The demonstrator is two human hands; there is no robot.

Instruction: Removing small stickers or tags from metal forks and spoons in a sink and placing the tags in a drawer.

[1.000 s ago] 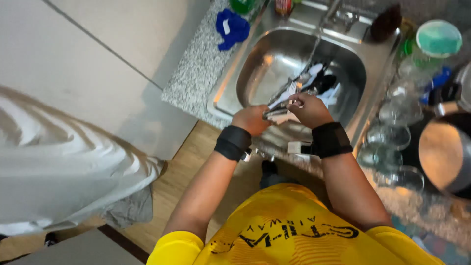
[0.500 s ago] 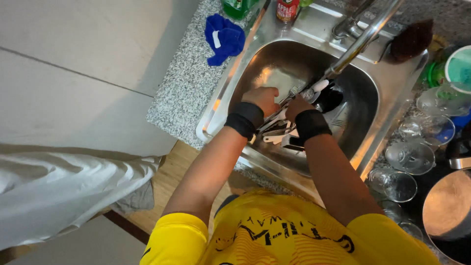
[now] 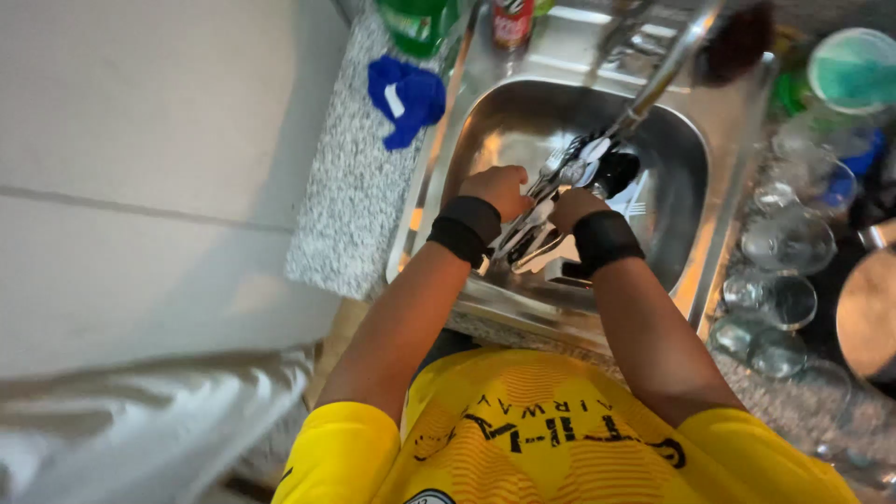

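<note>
- Both hands close around a bundle of cutlery [image 3: 558, 182] held over the sink [image 3: 719, 233]; the left hand [image 3: 497, 189] is curled into a fist on the near end of the bundle, its grip shut on the handles.
- Just to the right, the right hand [image 3: 574, 207] has its grip clamped on the same bundle from the other side; the two hands are almost touching.
- Fork tines and spoon bowls stick out past the fingers, up toward the tap [image 3: 665, 75], which reaches over the basin.
- Black wristbands [image 3: 465, 229] sit on both wrists, and the yellow shirt [image 3: 551, 439] fills the lower edge.
- Far left, a blue cloth [image 3: 407, 95] lies crumpled on the speckled grey bench [image 3: 345, 215], near the sink's left rim.
- Behind the sink stand a green bottle [image 3: 417, 21] and a red can [image 3: 511, 21].
- On the right, several clear glasses [image 3: 782, 245] stand close together on the bench beside the sink, with a green-topped container [image 3: 855, 70] behind them.
</note>
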